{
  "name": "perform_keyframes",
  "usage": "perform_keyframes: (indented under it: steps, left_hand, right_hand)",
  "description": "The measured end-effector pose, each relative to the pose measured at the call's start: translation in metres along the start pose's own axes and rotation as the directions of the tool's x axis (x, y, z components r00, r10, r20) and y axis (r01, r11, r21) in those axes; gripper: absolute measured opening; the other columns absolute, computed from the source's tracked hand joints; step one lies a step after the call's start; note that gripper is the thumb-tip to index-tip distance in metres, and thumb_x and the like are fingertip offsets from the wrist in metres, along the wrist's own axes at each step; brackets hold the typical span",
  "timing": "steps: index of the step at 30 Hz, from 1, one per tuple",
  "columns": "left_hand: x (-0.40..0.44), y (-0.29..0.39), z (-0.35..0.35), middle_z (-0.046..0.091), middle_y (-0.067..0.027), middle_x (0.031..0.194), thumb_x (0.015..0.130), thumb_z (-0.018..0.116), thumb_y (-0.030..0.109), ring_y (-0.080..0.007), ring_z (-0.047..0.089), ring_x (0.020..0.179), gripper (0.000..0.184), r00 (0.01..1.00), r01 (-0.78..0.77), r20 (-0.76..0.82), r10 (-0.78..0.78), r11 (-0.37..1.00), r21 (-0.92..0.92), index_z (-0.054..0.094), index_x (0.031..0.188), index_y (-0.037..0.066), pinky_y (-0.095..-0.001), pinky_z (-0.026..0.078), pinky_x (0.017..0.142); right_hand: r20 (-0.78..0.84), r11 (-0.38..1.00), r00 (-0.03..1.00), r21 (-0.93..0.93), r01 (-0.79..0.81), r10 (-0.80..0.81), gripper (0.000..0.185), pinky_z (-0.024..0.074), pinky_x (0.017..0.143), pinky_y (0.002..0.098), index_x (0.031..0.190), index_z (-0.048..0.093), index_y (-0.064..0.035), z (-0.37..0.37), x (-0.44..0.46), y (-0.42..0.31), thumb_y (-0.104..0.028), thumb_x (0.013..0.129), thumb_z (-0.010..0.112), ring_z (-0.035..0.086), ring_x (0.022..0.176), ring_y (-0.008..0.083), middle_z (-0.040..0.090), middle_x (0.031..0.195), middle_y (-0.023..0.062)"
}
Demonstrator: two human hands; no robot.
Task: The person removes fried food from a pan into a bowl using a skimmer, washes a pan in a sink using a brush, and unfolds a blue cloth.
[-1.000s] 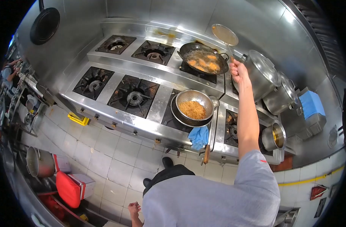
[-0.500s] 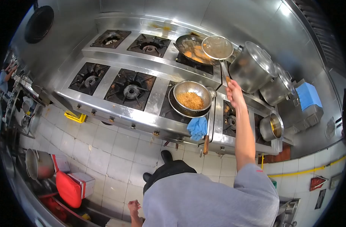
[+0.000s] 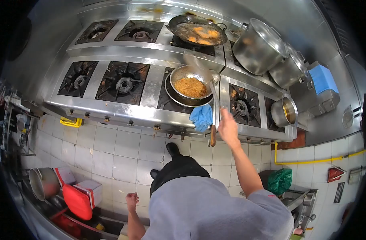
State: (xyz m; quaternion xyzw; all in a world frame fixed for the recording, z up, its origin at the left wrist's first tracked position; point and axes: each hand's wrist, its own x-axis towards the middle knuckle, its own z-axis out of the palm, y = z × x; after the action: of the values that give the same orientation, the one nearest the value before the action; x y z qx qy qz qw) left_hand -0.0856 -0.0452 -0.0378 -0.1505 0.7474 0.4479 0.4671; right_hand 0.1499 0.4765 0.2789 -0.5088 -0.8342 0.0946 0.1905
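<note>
In front of the stove, my right hand [image 3: 228, 127] is closed on the handle of a round skimmer [image 3: 200, 66], which is smeared by motion over the right side of a metal bowl [image 3: 178, 74]. Brown crumbly food [image 3: 190, 87] fills the bottom of this bowl, which rests on a pan at the front burner. Pieces of orange-brown food [image 3: 207, 33] sit in oil in the black wok [image 3: 177, 25] on the back burner. Low at my side, my left hand [image 3: 132, 200] is away from the stove, its fingers curled, with nothing visible in it.
Large lidded pots [image 3: 260, 48] stand behind the right burners, with a smaller pot [image 3: 280, 112] in front. A blue cloth [image 3: 201, 118] and a wooden handle [image 3: 213, 136] hang over the stove's front edge. A red lid [image 3: 77, 202] lies at the lower left.
The skimmer has come from above the wok down toward the metal bowl, as my right hand moved back toward me. The view has shifted, and my left hand has risen slightly.
</note>
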Motion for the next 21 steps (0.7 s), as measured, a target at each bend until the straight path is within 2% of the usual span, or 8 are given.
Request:
perform_keyframes:
  steps: [3, 6, 9, 10, 14, 16, 19, 21]
  left_hand:
    - [-0.002, 0.031, 0.004, 0.059, -0.0057, 0.074, 0.085, 0.063, 0.012, -0.0144, 0.059, 0.061, 0.015, 0.997, -0.074, -0.016, 0.074, 0.997, 0.017, 0.052, 0.089, 0.002, -0.0270, 0.049, 0.046]
    - [-0.003, 0.040, 0.012, 0.059, -0.0055, 0.075, 0.085, 0.063, 0.012, -0.0142, 0.059, 0.061, 0.016, 0.995, -0.095, -0.034, 0.095, 0.995, -0.013, 0.052, 0.089, 0.002, -0.0271, 0.049, 0.046]
    - [-0.013, 0.032, 0.020, 0.059, -0.0056, 0.075, 0.085, 0.062, 0.012, -0.0144, 0.059, 0.061, 0.015, 0.995, -0.091, -0.034, 0.089, 0.994, -0.059, 0.051, 0.090, 0.002, -0.0275, 0.048, 0.045]
    - [-0.014, 0.025, 0.023, 0.059, -0.0056, 0.075, 0.085, 0.062, 0.012, -0.0144, 0.059, 0.061, 0.015, 0.994, -0.101, -0.038, 0.099, 0.993, -0.063, 0.051, 0.090, 0.002, -0.0275, 0.048, 0.045]
    - [-0.022, -0.009, 0.030, 0.058, -0.0070, 0.073, 0.085, 0.054, 0.005, -0.0143, 0.055, 0.056, 0.007, 1.000, -0.002, 0.008, 0.003, 0.992, -0.129, 0.051, 0.090, 0.001, -0.0276, 0.046, 0.043]
    - [-0.023, -0.022, 0.032, 0.057, -0.0082, 0.071, 0.085, 0.056, 0.005, -0.0153, 0.055, 0.054, 0.010, 0.999, 0.010, 0.045, -0.004, 0.990, -0.140, 0.051, 0.091, -0.001, -0.0287, 0.046, 0.042]
    - [-0.048, -0.013, 0.046, 0.058, -0.0087, 0.071, 0.084, 0.060, 0.008, -0.0171, 0.057, 0.055, 0.015, 0.998, -0.028, -0.059, 0.022, 0.994, -0.106, 0.051, 0.091, -0.001, -0.0307, 0.048, 0.042]
    - [-0.055, -0.007, 0.050, 0.059, -0.0092, 0.072, 0.084, 0.063, 0.012, -0.0183, 0.060, 0.057, 0.019, 0.994, -0.004, -0.110, 0.000, 0.999, -0.033, 0.052, 0.093, -0.001, -0.0315, 0.050, 0.043]
  right_hand:
    - [0.279, 0.980, 0.959, -0.198, 0.008, 0.048, 0.046, 0.0474, 0.067, 0.0539, 0.120, 0.046, -0.0151, 0.013, -0.003, 0.009, 0.002, 0.078, 0.047, 0.059, 0.077, 0.0459, 0.057, 0.092, 0.0247]
    - [0.231, 0.994, 0.972, -0.110, -0.009, 0.034, 0.046, 0.0474, 0.068, 0.0530, 0.118, 0.047, -0.0154, -0.011, 0.007, 0.001, 0.003, 0.076, 0.048, 0.060, 0.080, 0.0455, 0.058, 0.091, 0.0240]
    - [-0.083, 0.970, 0.989, 0.202, 0.134, -0.120, 0.042, 0.0467, 0.066, 0.0492, 0.114, 0.049, -0.0129, -0.016, 0.029, 0.019, 0.002, 0.075, 0.052, 0.062, 0.077, 0.0403, 0.060, 0.083, 0.0244]
    - [0.017, 0.951, 0.998, 0.302, -0.060, 0.058, 0.038, 0.0468, 0.065, 0.0462, 0.113, 0.049, -0.0113, -0.035, 0.043, 0.007, 0.001, 0.077, 0.054, 0.063, 0.078, 0.0396, 0.060, 0.079, 0.0255]
    - [-0.078, 0.915, 0.982, 0.381, -0.131, 0.173, 0.033, 0.0473, 0.068, 0.0446, 0.113, 0.046, -0.0093, -0.048, 0.136, 0.022, -0.007, 0.082, 0.056, 0.063, 0.078, 0.0415, 0.063, 0.078, 0.0221]
    - [-0.292, 0.930, 0.953, 0.367, 0.032, 0.083, 0.030, 0.0450, 0.061, 0.0329, 0.113, 0.048, -0.0045, -0.017, 0.205, 0.071, -0.011, 0.085, 0.058, 0.057, 0.067, 0.0177, 0.060, 0.076, 0.0122]
    - [-0.404, 0.967, 0.911, 0.255, 0.030, 0.078, 0.028, 0.0462, 0.061, 0.0360, 0.110, 0.048, -0.0044, 0.009, 0.290, 0.097, -0.009, 0.084, 0.055, 0.059, 0.067, 0.0203, 0.061, 0.077, 0.0145]
    - [-0.265, 0.947, 0.935, 0.280, -0.160, 0.237, 0.024, 0.0445, 0.050, 0.0368, 0.104, 0.047, -0.0020, 0.027, 0.336, 0.110, -0.004, 0.081, 0.051, 0.057, 0.057, 0.0216, 0.058, 0.073, 0.0141]
